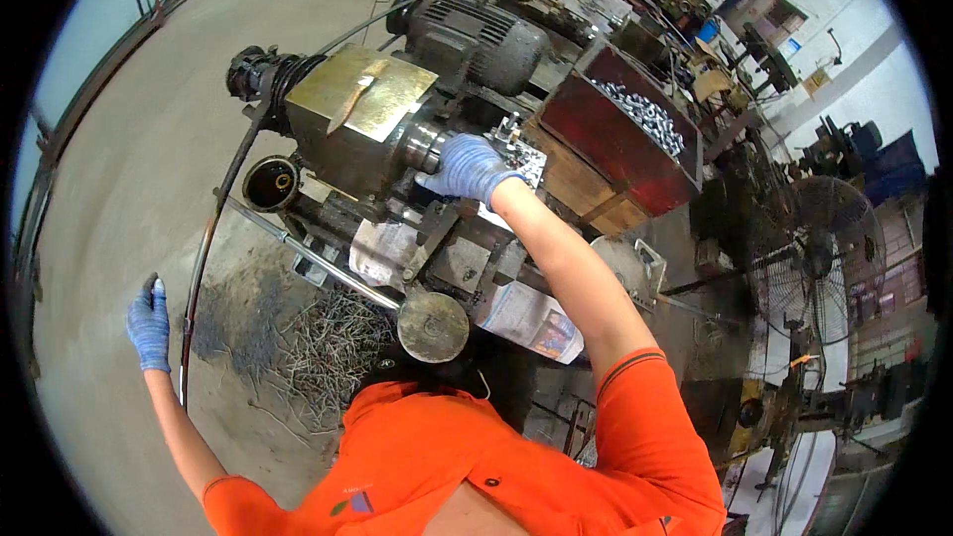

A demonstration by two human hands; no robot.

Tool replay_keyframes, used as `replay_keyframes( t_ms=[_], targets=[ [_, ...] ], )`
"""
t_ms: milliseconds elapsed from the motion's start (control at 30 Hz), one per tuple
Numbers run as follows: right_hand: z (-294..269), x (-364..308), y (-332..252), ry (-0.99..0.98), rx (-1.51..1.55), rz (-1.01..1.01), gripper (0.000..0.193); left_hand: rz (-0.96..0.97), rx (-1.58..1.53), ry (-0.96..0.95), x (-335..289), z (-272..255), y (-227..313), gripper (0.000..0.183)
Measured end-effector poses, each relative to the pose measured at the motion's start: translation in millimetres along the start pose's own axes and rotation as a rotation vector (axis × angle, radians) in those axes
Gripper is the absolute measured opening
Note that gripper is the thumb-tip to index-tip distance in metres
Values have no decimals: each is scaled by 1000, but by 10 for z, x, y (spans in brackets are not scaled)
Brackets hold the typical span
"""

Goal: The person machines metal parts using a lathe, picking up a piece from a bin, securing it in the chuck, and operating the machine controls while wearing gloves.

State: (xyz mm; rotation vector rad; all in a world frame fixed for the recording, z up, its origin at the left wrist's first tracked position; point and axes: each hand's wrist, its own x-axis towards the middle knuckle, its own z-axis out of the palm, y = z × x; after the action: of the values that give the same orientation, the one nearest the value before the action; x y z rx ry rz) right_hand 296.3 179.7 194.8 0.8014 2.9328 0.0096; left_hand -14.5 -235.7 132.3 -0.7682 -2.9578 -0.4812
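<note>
My right hand (467, 167), in a blue knitted glove, is at the front of the round metal chuck (424, 146) of a small lathe-like machine (342, 154). Its thumb points left and its fingers curl in against the chuck; what they grip is hidden. Out to the left, my left hand (149, 326) wears a matching glove with dark fingertips. Its fingers stretch upward with nothing seen in them, a little left of a long dark lever rod (205, 263). A brush with a wooden handle (349, 104) lies on the brass-coloured cover (397, 89) of the machine.
A dark red bin (620, 149) of small metal parts stands right of the machine, behind my right forearm. An electric motor (476, 40) sits at the back. Metal shavings (333, 357) litter the floor below. A round handwheel (433, 328) is near my body; a fan (819, 248) stands far right.
</note>
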Motion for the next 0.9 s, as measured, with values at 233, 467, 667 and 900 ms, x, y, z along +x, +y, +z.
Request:
replay_keyframes(
  t_ms=[233, 467, 667, 900],
  targets=[
    [151, 187, 149, 3, 260, 254, 59, 144, -90, 29, -135, 463, -158, 38],
    [37, 209, 257, 40, 737, 374, 63, 77, -236, -40, -240, 418, -22, 36],
    [8, 283, 193, 23, 855, 279, 56, 132, -15, -37, -394, 402, 0, 39],
    [-77, 231, 166, -17, 871, 312, 57, 354, 283, 80, 179, 757, -353, 21]
  ],
)
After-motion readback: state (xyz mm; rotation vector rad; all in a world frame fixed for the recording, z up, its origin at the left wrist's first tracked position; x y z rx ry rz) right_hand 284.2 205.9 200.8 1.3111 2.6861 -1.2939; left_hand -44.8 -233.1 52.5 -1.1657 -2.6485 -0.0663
